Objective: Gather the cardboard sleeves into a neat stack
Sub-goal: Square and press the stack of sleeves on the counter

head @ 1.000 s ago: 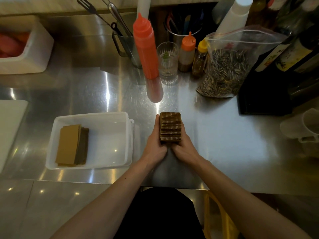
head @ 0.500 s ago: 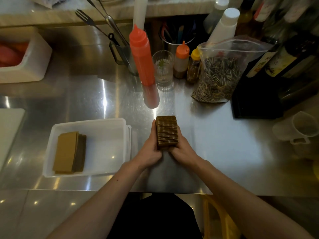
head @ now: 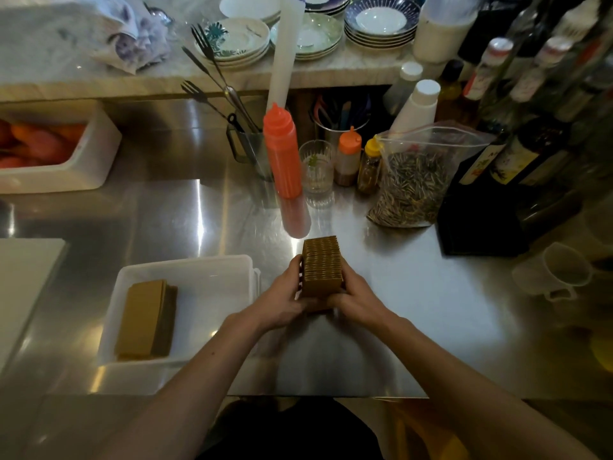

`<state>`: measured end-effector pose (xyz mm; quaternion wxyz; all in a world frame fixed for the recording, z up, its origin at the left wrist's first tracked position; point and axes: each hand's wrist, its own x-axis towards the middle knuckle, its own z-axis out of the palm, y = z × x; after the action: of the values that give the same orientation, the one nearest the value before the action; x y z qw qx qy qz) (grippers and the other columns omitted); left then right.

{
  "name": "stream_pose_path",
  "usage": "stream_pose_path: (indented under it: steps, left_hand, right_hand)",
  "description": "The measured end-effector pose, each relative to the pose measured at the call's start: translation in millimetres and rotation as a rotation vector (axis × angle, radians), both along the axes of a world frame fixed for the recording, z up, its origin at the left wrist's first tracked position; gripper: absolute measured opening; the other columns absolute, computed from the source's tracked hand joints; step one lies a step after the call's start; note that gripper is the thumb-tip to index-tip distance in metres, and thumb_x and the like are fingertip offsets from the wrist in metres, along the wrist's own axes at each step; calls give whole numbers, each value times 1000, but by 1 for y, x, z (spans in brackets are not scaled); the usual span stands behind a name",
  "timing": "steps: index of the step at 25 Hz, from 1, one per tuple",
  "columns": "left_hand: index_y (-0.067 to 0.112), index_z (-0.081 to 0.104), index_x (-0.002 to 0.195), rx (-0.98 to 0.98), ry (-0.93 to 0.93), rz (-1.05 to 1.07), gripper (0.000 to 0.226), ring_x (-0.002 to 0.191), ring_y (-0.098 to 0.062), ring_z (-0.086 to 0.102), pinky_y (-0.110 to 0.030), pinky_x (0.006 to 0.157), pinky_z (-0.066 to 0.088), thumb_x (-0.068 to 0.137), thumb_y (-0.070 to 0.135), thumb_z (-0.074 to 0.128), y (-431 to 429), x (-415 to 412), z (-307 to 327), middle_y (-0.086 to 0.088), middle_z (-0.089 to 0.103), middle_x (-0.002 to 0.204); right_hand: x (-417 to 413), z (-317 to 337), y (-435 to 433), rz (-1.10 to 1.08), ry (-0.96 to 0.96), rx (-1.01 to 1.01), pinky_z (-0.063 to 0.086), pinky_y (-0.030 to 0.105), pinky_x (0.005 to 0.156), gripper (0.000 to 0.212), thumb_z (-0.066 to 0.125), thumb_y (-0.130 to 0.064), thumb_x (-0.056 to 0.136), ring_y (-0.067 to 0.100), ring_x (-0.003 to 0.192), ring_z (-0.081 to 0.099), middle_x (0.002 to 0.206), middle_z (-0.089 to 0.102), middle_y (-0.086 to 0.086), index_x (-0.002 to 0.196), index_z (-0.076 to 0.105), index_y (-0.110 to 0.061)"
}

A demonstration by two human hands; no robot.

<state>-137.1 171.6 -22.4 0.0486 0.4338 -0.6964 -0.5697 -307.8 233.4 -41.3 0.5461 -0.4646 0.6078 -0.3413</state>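
left hand (head: pixel 282 302) and right hand (head: pixel 356 300) clasp a block of cardboard sleeves (head: pixel 322 265) between them, sleeves on edge, pressed together, at the middle of the steel table (head: pixel 414 310). to the left, a white plastic tub (head: pixel 185 270) holds more flat sleeves (head: pixel 146 318). red squeeze bottle (head: pixel 282 152) stands behind.

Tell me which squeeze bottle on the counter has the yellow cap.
The small amber bottle beside the bag of seeds. The tall squeeze bottle is all orange-red, and the short one next to the glass has an orange cap.
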Motion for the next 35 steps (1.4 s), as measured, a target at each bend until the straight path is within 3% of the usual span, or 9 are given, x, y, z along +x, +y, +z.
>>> stream_pose_path:
  steps: [3, 6, 10, 14, 18, 20, 22, 30, 35]
  left_hand:
    - [26, 23, 147, 7, 5, 9, 95, 131, -18, 48, -45, 111, 39, 70, 47, 76, -12, 14, 14, -1, 49, 144]
    - [29, 32, 140, 32, 45, 43, 98, 124, -18, 53, -45, 106, 44, 59, 58, 79, -20, 30, 35, 1, 53, 136]
    - [38, 41, 124, 114, 132, 137, 79, 110, -12, 60, -37, 94, 51, 57, 63, 76, -26, 53, 56, 11, 54, 127]
    - [29, 49, 125, 185, 250, 261, 77, 112, -17, 62, -43, 97, 52, 59, 57, 78, -26, 80, 54, 1, 60, 127]
    - [23, 47, 124, 290, 319, 398, 69, 111, -24, 62, -43, 94, 54, 68, 45, 80, -26, 110, 54, -3, 59, 124]
    - [20, 47, 124, 321, 312, 438, 62, 107, -25, 63, -42, 89, 55, 73, 38, 78, -27, 126, 50, -5, 59, 122]
    - [15, 47, 126, 346, 289, 467, 64, 106, -27, 63, -46, 88, 56, 73, 37, 75, -28, 137, 44, -7, 60, 121]
    - [12, 47, 124, 422, 182, 474, 53, 101, -28, 64, -37, 72, 57, 82, 33, 72, -32, 170, 6, -10, 60, 116]
    - [11, 46, 126, 457, 97, 417, 66, 103, -30, 63, -36, 69, 57, 76, 41, 76, -31, 168, -16, -13, 59, 119]
  right_hand:
    - [-3, 22, -6, 11, 9, -10, 46, 23, 95, 80, 67, -7, 74, 3, 117, 52, 129, 53, -14, 142, 37, -35]
    - [0, 43, -11, 27, -16, -8, 49, 32, 98, 75, 66, -16, 71, 3, 117, 52, 126, 55, -16, 138, 40, -38]
    - [18, 64, -14, 51, -126, 25, 53, 20, 83, 50, 66, -21, 85, 6, 110, 61, 121, 62, -15, 127, 49, -40]
    - [53, 76, -17, -31, -167, 33, 52, 14, 76, 49, 64, -32, 82, 4, 104, 64, 119, 64, -13, 130, 53, -30]
    - [98, 80, -24, -92, -157, 85, 54, 30, 88, 48, 64, -41, 79, 12, 106, 63, 119, 64, -10, 125, 55, -30]
    - [119, 75, -26, -106, -148, 118, 53, 38, 95, 35, 64, -41, 84, 15, 108, 62, 118, 64, -9, 117, 58, -33]
    - [134, 71, -23, -119, -158, 137, 53, 36, 93, 23, 60, -36, 91, 14, 107, 62, 118, 64, -8, 114, 58, -34]
    - [176, 48, -19, -203, 94, 151, 49, 25, 88, 59, 62, -46, 89, 13, 114, 58, 133, 56, -3, 141, 45, -25]
    - [183, 38, -14, -295, 229, 174, 45, 27, 91, 53, 61, -44, 90, 14, 116, 48, 132, 43, -5, 138, 43, -30]
